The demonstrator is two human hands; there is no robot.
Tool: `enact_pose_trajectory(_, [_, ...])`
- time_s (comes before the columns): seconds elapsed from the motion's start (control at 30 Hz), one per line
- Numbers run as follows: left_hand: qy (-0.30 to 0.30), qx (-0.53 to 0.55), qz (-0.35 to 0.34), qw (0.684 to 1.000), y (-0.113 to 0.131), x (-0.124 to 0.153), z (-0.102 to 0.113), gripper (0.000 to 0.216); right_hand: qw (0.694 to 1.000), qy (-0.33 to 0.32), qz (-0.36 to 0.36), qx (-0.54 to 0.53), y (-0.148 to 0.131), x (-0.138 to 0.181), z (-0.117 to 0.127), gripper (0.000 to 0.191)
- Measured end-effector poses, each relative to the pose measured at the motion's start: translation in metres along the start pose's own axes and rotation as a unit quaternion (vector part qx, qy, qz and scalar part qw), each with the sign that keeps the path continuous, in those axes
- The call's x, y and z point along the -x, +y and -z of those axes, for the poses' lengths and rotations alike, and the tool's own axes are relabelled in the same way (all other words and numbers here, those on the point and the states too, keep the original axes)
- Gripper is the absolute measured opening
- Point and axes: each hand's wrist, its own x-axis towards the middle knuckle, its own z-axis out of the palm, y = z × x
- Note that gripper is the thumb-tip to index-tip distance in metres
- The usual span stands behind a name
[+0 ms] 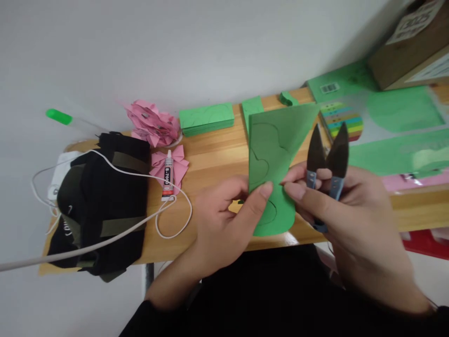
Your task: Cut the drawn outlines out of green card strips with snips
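My left hand (224, 210) pinches the lower edge of a green paper sheet (273, 150) that has curved shapes drawn on it in pencil. The sheet stands upright above the front of the wooden table (213, 154). My right hand (336, 206) grips small thread snips (328, 159) with dark blades pointing up and apart, and its fingertips also touch the sheet's right edge.
A black cap and bag (101, 201) with a white cable (115, 234) lie at the left. A glue tube (168, 175) rests on pink paper bows (154, 124). Green paper stacks (206, 118), a coloured paper pack (342, 119) and a cardboard box (410, 47) sit behind and right.
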Motion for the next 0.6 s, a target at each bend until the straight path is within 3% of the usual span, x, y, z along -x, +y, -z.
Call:
enact_pose_trajectory(0.17, [0.001, -0.019, 0.007, 1.0, -0.0012, 0.001, -0.001, 0.028, 1.0, -0.01, -0.01, -0.007, 0.0007, -0.0019, -0.0017, 0.02])
enact_pose_trajectory(0.4, [-0.004, -0.03, -0.054, 0.998, 0.0003, 0.0012, -0.0027, 0.021, 0.999, -0.013, -0.014, -0.028, 0.0024, -0.0042, -0.0026, 0.02])
enact_pose_trajectory(0.6, [0.027, -0.097, -0.071, 0.992, 0.005, -0.0013, -0.0062, 0.026, 1.0, -0.006, -0.017, -0.014, -0.0002, -0.0066, -0.0015, 0.018])
